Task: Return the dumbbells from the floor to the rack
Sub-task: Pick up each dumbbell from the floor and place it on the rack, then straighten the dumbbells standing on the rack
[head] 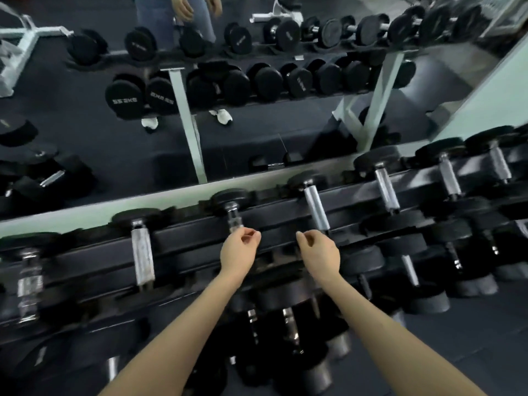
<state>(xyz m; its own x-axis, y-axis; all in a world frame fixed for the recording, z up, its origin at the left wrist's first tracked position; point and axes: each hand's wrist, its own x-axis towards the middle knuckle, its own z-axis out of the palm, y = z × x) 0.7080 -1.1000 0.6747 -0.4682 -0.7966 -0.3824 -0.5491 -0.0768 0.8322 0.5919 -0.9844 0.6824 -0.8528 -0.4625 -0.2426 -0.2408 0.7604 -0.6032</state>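
A black tiered dumbbell rack (200, 241) runs across the view, with black round-headed dumbbells lying on it, chrome handles pointing toward me. My left hand (240, 247) hovers over the top rail just below the handle of one dumbbell (233, 215), fingers loosely curled and holding nothing. My right hand (318, 250) hangs beside it, just left of the lower end of another dumbbell's handle (315, 210), also loosely curled and holding nothing. Below my forearms, more dumbbells (288, 324) sit on the lower tier; whether any rest on the floor is unclear.
A wall mirror (257, 124) behind the rack reflects the rack, the dark rubber floor, my legs and white shoes. Loose dumbbells (48, 178) show in the mirror at left. Dark floor (471, 352) lies at lower right.
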